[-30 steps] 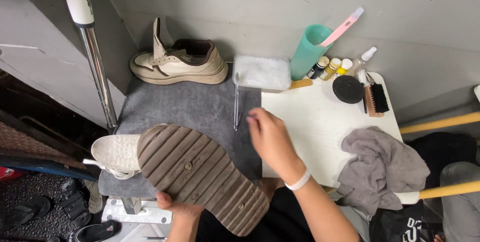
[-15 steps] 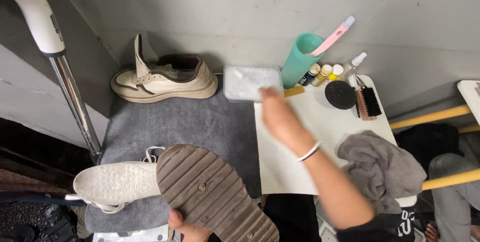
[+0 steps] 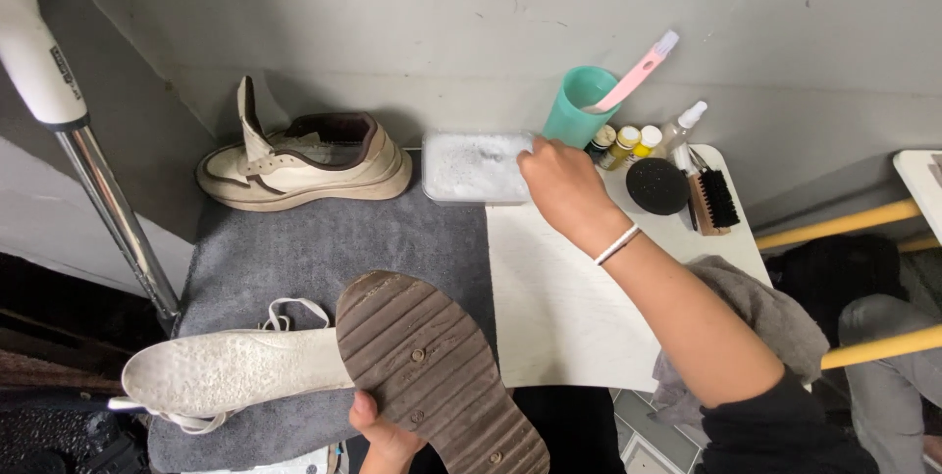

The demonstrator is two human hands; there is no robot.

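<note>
My left hand [image 3: 381, 432] grips a shoe held sole-up, its ribbed brown sole [image 3: 432, 376] facing me at the bottom centre. A white lace-up upper [image 3: 235, 371] sticks out to the left of it. My right hand [image 3: 559, 180] reaches to the back, fingers curled over the right corner of a clear tray of white foam [image 3: 466, 165]. Whether that hand holds anything is hidden. The second cream shoe [image 3: 304, 165] stands upright on the grey mat [image 3: 324, 238], left of the tray.
Behind my right hand stand a teal cup [image 3: 574, 106] with a pink brush [image 3: 638, 72], small bottles [image 3: 628, 140], a black round sponge [image 3: 655, 184] and a black-bristled brush [image 3: 714, 201]. A grey cloth [image 3: 775, 317] lies beside the white board [image 3: 559, 307]. A metal pole [image 3: 108, 209] stands left.
My right hand went from the mat's right edge back to the foam tray. The thin tool that lay on the mat is gone from view. The held shoe stays put.
</note>
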